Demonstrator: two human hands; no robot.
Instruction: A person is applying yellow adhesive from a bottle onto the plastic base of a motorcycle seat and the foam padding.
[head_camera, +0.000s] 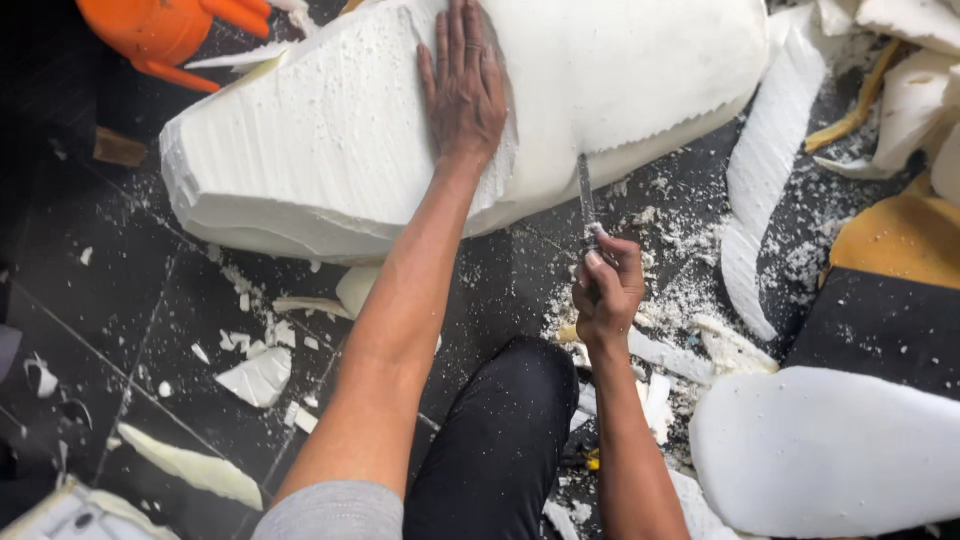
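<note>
Carving is the step in hand, by the look of it: the right hand (606, 290) is clenched around the handle of a knife (587, 205), whose narrow blade points up and meets the near edge of a large white foam block (330, 140) lying on the dark tiled floor (150, 300). The left hand (463, 85) lies flat and open on top of the block, fingers spread, pressing it down without grasping anything. I judge that the next move calls for a steady push of the blade along the trimmed edge, with the flat hand kept well off the cutting line and the block held from sliding. Foam crumbs and offcuts (258, 378) litter the floor around the person's black-trousered knee (510, 400); a curved white strip (765, 170) and a rounded foam slab (830, 450) lie to the right. The blade's tip is hard to make out against the foam, the handle is hidden inside the fist, and an orange object (165, 30) at the top left is cut off by the frame.
</note>
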